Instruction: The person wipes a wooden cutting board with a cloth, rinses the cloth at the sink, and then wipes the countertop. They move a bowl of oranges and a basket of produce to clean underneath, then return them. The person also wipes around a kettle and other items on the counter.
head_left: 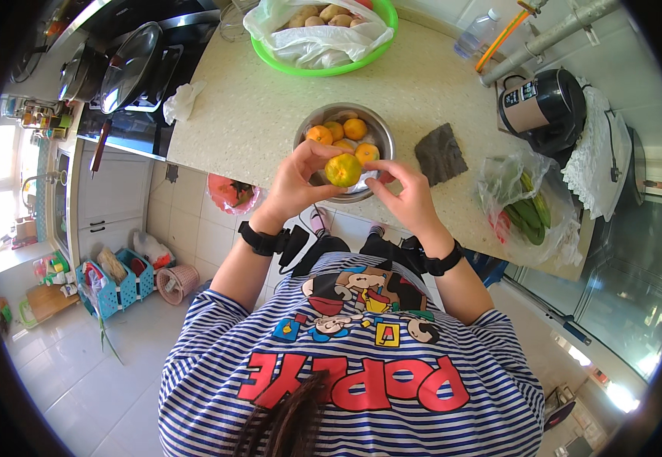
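Note:
My left hand [292, 180] holds a yellow-green mandarin orange [343, 170] between the thumb and the fingers, above a stainless steel bowl [387, 128]. Close to the fruit's right side is my right hand [402, 184], its thumb and index finger apart with nothing seen between them. Whether those fingertips touch the mandarin is hard to tell. Inside the bowl lie several orange mandarins [355, 129], the lower ones partly hidden by my hands and the held fruit. The bowl rests near the front edge of the speckled stone countertop [239, 120].
A dark cloth [440, 154] lies right of the bowl, and a plastic bag of green vegetables [528, 214] beyond it. Farther back stand a green basin [322, 71] with bagged potatoes and an electric kettle [542, 108]. A lidded frying pan [132, 68] sits on the stove at left.

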Motion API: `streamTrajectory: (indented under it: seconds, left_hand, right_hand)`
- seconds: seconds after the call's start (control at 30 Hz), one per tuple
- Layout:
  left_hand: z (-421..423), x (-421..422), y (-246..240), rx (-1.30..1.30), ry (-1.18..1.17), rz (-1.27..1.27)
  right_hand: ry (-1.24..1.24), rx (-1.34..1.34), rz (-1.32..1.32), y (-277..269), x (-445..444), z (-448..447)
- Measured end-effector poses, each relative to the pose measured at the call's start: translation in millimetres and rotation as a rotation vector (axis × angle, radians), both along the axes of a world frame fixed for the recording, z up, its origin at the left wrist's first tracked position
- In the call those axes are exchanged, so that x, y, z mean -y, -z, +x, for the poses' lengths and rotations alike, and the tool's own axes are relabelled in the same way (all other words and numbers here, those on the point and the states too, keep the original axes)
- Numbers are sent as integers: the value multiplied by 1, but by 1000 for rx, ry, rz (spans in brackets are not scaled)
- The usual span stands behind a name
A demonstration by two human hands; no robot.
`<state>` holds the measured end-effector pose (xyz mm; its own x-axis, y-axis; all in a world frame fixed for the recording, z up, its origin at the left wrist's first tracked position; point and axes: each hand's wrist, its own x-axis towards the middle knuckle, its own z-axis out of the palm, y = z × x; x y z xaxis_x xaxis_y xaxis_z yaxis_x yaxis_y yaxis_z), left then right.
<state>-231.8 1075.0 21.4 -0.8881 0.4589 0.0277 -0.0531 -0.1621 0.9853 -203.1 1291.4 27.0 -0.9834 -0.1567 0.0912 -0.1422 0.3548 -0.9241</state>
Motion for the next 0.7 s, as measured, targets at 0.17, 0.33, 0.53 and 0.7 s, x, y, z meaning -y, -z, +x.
streamTrajectory:
  seconds: [0.17,0.33,0.53,0.7]
  left_hand:
    - [2,7,2,-62,39,-462]
    - [14,5,31,-470,-197,-1079]
    - [23,25,78,-81,-544,-1010]
    - [20,30,87,773,-350,-276]
  right_hand:
    - [4,-11,71,13,-10,3]
    - [198,52,472,53,-68,-1]
    - [357,226,748,119,-112,-3]
    - [287,157,896,153,-108,-26]
